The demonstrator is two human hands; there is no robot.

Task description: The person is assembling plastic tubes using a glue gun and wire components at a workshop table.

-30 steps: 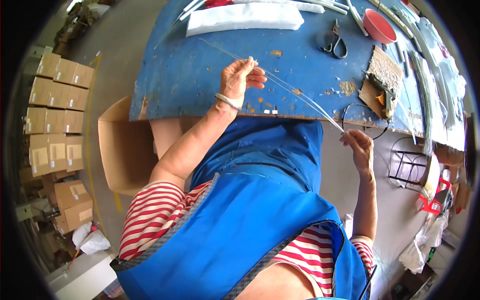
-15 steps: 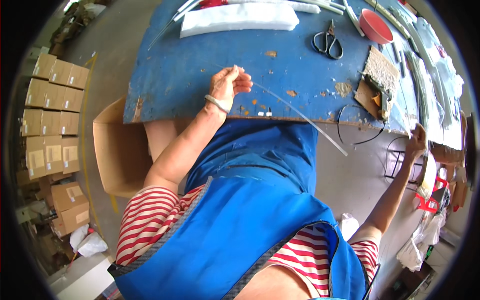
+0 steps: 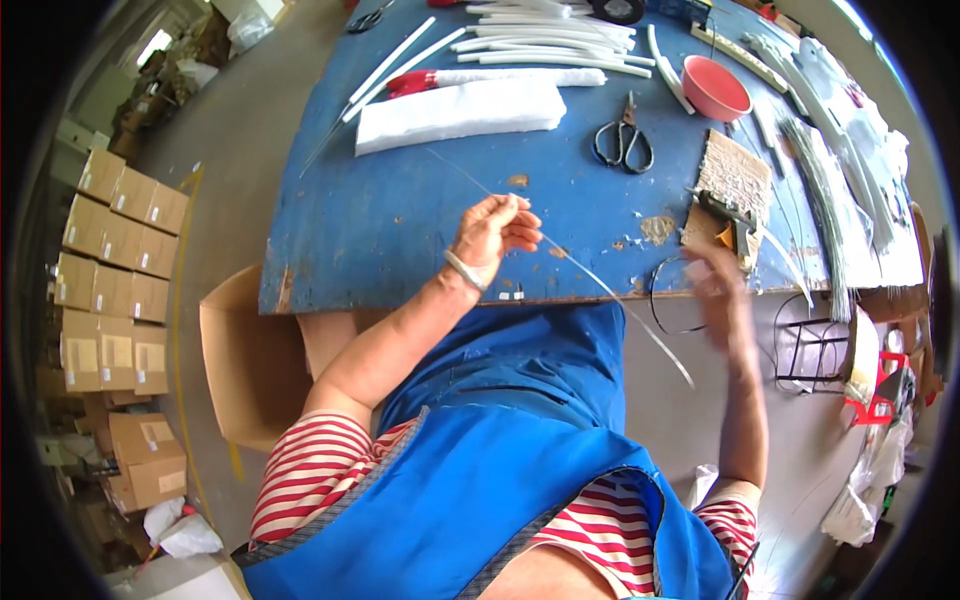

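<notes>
Swinging back from the far side, our right hand [image 3: 722, 290] (too blurred to tell its grip) now nears the blue table [image 3: 400, 220] edge, so regripping looks likely, while our left hand [image 3: 490, 232] stays pinched on the thin wire [image 3: 600, 285] slanting across the table edge.

Two pairs of scissors lay on the blue table [image 3: 400, 230]: one black pair [image 3: 622, 142] at its middle, another pair [image 3: 366, 18] at the far left edge. One red bowl [image 3: 714, 88] stood far right. One white foam slab [image 3: 458, 112] lay left of the black pair. Two hands showed, the left hand [image 3: 490, 235] and the right hand [image 3: 716, 290].
</notes>
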